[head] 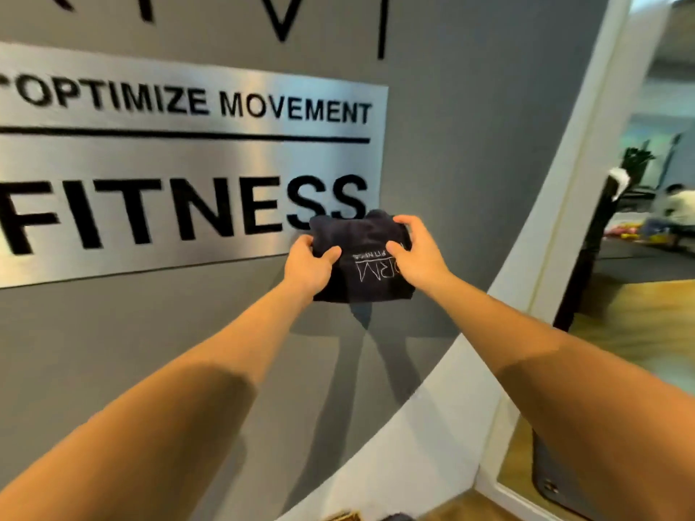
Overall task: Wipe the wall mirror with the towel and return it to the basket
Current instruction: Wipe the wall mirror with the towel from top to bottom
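Right now my left hand (309,263) and right hand (415,253) pinch opposite edges of the towel (361,257) just below the sign (188,163); it looks soft, light and floppy.

Head camera faces the wall (451,126) (close, downward).

Sign (188,163) lettering blurred, left edge cropped; towel (357,253) logo partly hidden.

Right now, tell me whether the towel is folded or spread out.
Folded: the dark towel is a compact bundle, gripped by left hand and right hand.
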`<action>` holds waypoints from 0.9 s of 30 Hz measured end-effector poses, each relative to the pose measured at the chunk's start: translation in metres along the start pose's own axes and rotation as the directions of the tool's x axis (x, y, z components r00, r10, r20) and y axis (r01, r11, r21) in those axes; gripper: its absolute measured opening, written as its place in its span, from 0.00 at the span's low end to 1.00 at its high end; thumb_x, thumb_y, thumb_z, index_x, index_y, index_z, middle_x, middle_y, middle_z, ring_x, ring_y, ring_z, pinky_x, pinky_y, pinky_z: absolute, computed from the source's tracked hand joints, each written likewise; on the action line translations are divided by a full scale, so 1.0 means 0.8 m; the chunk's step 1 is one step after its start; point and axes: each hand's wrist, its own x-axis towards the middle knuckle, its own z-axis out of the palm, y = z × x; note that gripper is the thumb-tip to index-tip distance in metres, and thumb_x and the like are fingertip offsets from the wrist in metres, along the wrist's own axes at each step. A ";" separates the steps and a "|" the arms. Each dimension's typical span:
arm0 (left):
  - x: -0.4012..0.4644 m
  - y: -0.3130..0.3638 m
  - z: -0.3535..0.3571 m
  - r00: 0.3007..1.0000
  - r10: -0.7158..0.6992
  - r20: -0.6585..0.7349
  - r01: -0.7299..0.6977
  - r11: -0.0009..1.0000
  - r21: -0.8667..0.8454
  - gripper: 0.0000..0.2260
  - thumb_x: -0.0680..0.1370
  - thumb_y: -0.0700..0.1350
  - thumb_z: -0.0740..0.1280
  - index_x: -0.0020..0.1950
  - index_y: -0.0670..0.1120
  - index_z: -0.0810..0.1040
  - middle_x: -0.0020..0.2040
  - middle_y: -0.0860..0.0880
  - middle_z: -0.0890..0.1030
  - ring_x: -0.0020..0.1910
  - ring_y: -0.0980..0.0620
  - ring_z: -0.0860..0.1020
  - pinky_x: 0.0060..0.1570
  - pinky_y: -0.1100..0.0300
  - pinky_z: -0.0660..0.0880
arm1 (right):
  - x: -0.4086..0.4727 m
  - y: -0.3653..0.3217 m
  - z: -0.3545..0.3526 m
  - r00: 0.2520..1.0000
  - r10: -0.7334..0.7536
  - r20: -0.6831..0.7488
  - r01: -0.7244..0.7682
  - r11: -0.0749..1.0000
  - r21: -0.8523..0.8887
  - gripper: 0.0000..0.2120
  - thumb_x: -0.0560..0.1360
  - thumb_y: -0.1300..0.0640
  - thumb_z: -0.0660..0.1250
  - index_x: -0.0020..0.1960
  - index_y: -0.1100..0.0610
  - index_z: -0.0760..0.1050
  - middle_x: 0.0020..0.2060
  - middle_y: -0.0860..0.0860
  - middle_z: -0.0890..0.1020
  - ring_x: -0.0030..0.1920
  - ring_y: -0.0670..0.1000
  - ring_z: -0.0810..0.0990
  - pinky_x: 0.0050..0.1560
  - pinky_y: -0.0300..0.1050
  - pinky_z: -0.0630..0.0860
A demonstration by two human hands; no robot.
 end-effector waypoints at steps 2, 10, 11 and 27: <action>0.002 0.040 0.028 0.997 0.076 0.020 -0.076 0.997 -0.007 0.10 0.80 0.45 0.70 0.57 0.44 0.72 0.54 0.48 0.78 0.55 0.47 0.77 0.55 0.55 0.72 | 0.007 -0.015 -0.050 0.998 -0.039 -0.057 0.037 0.999 -0.026 0.19 0.82 0.62 0.65 0.71 0.51 0.68 0.58 0.46 0.76 0.56 0.48 0.77 0.56 0.42 0.74; -0.015 0.157 0.214 0.969 0.210 0.128 -0.204 0.977 -0.061 0.12 0.80 0.46 0.70 0.59 0.43 0.74 0.55 0.47 0.79 0.53 0.47 0.77 0.55 0.53 0.73 | -0.001 0.027 -0.266 0.967 -0.101 -0.235 0.051 0.976 -0.210 0.22 0.81 0.61 0.66 0.72 0.51 0.66 0.65 0.52 0.78 0.62 0.53 0.79 0.64 0.53 0.77; -0.017 0.172 0.244 0.964 0.224 0.144 -0.215 0.974 -0.076 0.11 0.80 0.46 0.71 0.58 0.44 0.74 0.54 0.47 0.79 0.53 0.47 0.77 0.55 0.52 0.73 | -0.001 0.036 -0.297 0.962 -0.103 -0.252 0.044 0.972 -0.230 0.22 0.80 0.61 0.67 0.72 0.50 0.66 0.65 0.53 0.78 0.63 0.54 0.79 0.65 0.55 0.77; 0.004 0.300 0.585 0.892 0.350 0.286 -0.285 0.926 -0.246 0.13 0.80 0.44 0.70 0.63 0.43 0.75 0.58 0.46 0.80 0.54 0.48 0.79 0.51 0.55 0.75 | 0.063 0.186 -0.597 0.902 -0.149 -0.406 -0.031 0.914 -0.405 0.24 0.80 0.63 0.67 0.74 0.52 0.66 0.67 0.55 0.74 0.66 0.53 0.75 0.65 0.41 0.70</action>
